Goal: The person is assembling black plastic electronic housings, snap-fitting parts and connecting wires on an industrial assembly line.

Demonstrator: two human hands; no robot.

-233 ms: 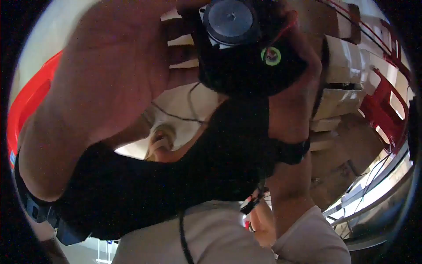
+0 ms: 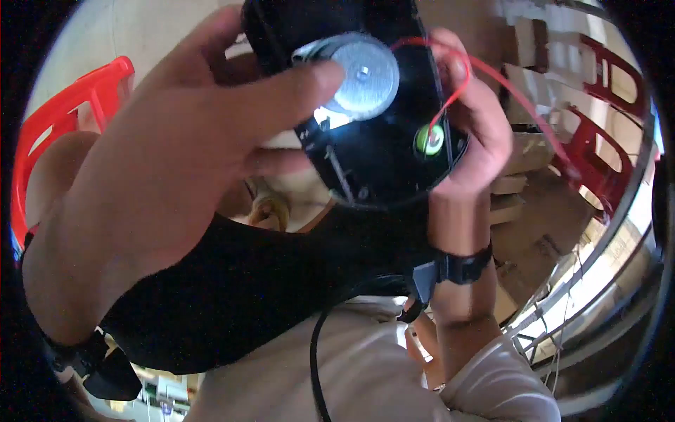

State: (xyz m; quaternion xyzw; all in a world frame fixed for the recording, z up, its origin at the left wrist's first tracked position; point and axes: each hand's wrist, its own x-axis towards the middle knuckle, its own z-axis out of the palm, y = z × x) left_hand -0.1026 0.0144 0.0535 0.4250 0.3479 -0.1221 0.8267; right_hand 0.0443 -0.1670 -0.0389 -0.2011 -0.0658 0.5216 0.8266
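Both my hands hold up a black plastic casing (image 2: 380, 158) with a rounded lower end, its inner side facing me. A round silver metal part (image 2: 373, 88) sits in it. My left hand (image 2: 190, 119) grips the casing's left side, with a finger or thumb laid over the silver part's edge. Around the right edge curls my right hand (image 2: 481, 123); some of its fingers are hidden behind. Close to that hand is a small round part with a green ring (image 2: 429, 139). A red wire (image 2: 464, 77) loops over the casing and out to the right.
A red plastic chair (image 2: 70, 102) stands at the left, and dark red chairs (image 2: 598, 155) at the right. Cardboard boxes (image 2: 531, 151) are stacked beside them. A black cable (image 2: 318, 366) hangs over my light clothing. Another person's bare limbs show behind the casing.
The casing has come lower in view and tilted, showing more of its inside. My left hand has shifted, with a digit now across the silver part. The red wire shows more clearly.
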